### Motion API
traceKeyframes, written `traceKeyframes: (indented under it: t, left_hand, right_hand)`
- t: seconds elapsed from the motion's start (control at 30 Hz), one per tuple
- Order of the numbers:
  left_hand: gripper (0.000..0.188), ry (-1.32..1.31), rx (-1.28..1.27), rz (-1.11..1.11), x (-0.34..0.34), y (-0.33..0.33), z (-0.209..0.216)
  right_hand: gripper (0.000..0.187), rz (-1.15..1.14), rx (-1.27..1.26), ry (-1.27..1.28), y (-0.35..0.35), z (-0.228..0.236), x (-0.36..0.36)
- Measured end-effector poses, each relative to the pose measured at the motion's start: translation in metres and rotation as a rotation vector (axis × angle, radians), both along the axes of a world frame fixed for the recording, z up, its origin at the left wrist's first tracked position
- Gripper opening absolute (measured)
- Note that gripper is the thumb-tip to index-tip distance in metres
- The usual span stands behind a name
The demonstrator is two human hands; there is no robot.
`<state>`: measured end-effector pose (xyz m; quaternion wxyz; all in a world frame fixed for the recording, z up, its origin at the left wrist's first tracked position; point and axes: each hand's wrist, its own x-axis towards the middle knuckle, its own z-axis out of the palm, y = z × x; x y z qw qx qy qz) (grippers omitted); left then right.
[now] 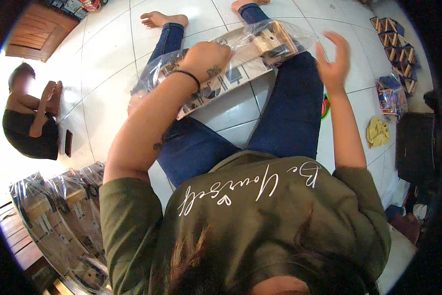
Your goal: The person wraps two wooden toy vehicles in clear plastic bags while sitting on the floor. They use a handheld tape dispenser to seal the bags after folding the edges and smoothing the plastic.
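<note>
A long wooden item (240, 69), which looks like a toy truck with a block-shaped end, lies across my thighs in loose clear plastic wrap (152, 73). Over its middle, my left hand (206, 58) is closed, with the fingers curled down against the wrapped top. What those fingers grip is hidden beneath the hand. To the right of the item's block end, my right hand (334, 61) is raised, its thumb and fingers apart, holding nothing and slightly blurred. Beside my right thigh, a green and orange round thing (325, 106) shows partly behind my forearm.
Several plastic-wrapped wooden items (58, 211) stand at lower left. Another person (31, 118) sits at left near a dark flat object (68, 143). Stacked wooden pieces (395, 49), wrapped packets (392, 96), a yellow cloth (378, 132) and a black box (415, 145) line the right.
</note>
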<state>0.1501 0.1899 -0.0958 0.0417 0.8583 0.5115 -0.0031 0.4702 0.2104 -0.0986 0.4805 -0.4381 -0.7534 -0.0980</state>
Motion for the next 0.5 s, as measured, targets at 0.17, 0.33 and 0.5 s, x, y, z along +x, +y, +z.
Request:
traceKeyframes:
  t: [0.17,0.33,0.5]
  left_hand:
    - [0.049,-0.103,-0.096,0.033,-0.009,0.020,0.007]
    - [0.045,-0.107,-0.108,0.049,-0.007,0.019,0.005]
    - [0.044,-0.130,-0.133,0.085,-0.005,0.014,0.006]
  right_hand:
    - [0.083,-0.713,-1.218,-0.104,-0.067,-0.172,0.171]
    - [0.067,-0.840,-1.171,0.254,-0.065,-0.292,0.213]
    - [0.052,-0.415,-1.040,1.801,-0.022,-0.144,0.157]
